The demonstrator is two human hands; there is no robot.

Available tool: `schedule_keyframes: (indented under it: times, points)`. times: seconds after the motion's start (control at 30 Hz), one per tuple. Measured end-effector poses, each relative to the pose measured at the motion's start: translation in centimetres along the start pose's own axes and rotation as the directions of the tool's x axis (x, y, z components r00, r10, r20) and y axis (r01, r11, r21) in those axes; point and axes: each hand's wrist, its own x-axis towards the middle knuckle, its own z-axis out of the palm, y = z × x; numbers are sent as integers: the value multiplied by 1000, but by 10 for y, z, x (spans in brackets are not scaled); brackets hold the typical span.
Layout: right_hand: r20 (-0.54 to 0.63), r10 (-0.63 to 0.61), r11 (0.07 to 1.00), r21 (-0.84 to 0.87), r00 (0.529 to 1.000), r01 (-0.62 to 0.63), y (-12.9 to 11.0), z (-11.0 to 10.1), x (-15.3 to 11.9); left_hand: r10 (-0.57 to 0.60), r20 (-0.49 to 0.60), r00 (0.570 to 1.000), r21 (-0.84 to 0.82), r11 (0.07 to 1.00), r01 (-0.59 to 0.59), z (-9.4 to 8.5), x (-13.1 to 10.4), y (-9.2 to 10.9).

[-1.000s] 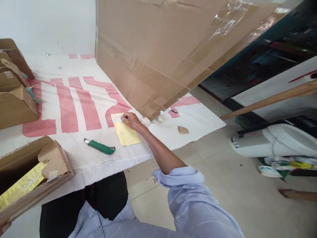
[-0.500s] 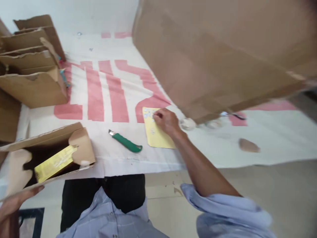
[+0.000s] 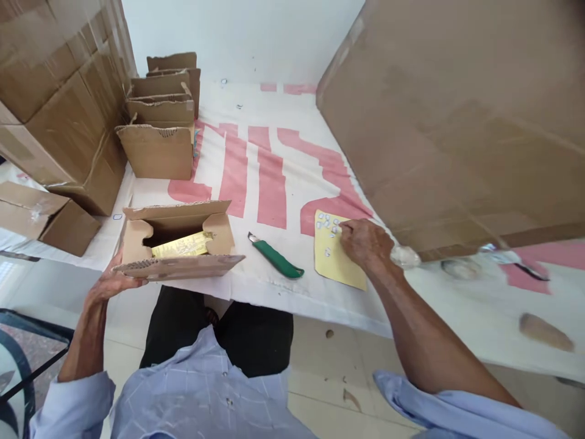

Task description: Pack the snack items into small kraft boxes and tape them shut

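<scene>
My left hand [image 3: 114,281] grips the near left corner of an open cardboard box [image 3: 183,267], its thumb hidden behind the flap. Inside the box lies a yellow packet [image 3: 183,245]. My right hand [image 3: 371,245] rests over a yellow sheet [image 3: 340,265] that carries several small white stickers [image 3: 327,223]. Its fingertips are pinched together at the upper right of the sheet, beside the stickers; what they hold, if anything, is too small to make out. Between the box and the sheet lies a green utility knife [image 3: 278,258], blade end pointing to the far left.
Several open cardboard boxes [image 3: 158,152] stand in a row at the back left, beside a tall stack of taped cartons [image 3: 64,134]. A smaller box [image 3: 50,216] sits at the left edge. One large carton [image 3: 452,122] blocks the right side. Near it lies a tape roll [image 3: 406,257].
The view has swung left, so the table's things appear further right and more cartons show. My left hand is now fully visible at the box. My right hand stays pinched over the yellow sheet.
</scene>
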Motion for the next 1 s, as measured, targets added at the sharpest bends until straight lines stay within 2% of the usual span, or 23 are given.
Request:
schedule_keyframes:
  times: [0.07,0.13,0.2,0.27,0.4,0.53,0.63,0.73,0.9,1.0]
  points:
    - [-61,40,990,139,997,-31,-15,-6,-14,49,17,999,-51,998,-48,0,2,-2]
    - [-150,-7,934,352,989,60,-38,-11,-35,81,-1,997,-134,988,-80,-3,7,-10]
    - [-210,-112,796,566,971,214,-69,-14,-60,88,-26,996,-216,972,-91,-9,13,-22]
    - [-208,-247,612,724,946,319,-101,-15,-86,68,-22,997,-286,956,-71,-19,20,-33]
    - [-208,-431,325,872,878,367,-148,-20,-128,16,-9,1000,-400,916,-18,-39,29,-42]
    - [-231,-559,165,910,796,379,-166,-25,-147,39,-17,999,-390,920,-42,-44,30,-35]
    - [-226,-645,104,921,730,376,-170,-25,-153,55,-8,998,-371,927,-54,-41,29,-29]
    - [-207,-688,81,931,696,357,-172,-20,-158,71,0,998,-355,932,-66,-38,28,-24]
    - [-212,-684,119,912,698,394,-172,-8,-162,95,16,995,-305,949,-85,-28,19,-14]
    - [-185,-682,163,905,708,394,-165,1,-162,130,48,990,-155,980,-121,-16,5,-6]
